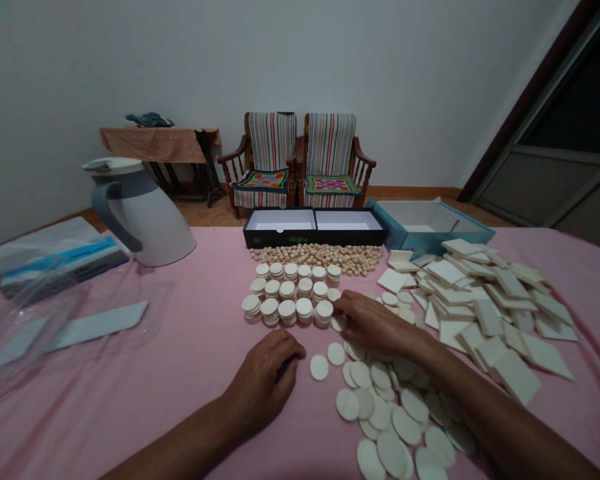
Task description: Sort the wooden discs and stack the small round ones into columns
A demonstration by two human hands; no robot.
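My right hand (367,323) reaches over a spread of loose round off-white discs (380,413). Its fingertips close on a disc (333,295) at the right end of the middle row of stacks. Three rows of short disc stacks (287,311) stand side by side, left of those fingers. On the cloth in front of the stacks rests my left hand (267,373), its fingers curled together and nothing visible in them. A single flat disc (319,367) lies just right of it. My right palm is hidden from view.
Small round wooden beads (325,257) lie before a black two-part box (315,238). A blue box (430,230) stands behind heaped square tiles (490,300). Left are a white jug (155,227), a blue-and-white carton (65,267) and clear plastic trays (155,300) on the pink cloth (195,367).
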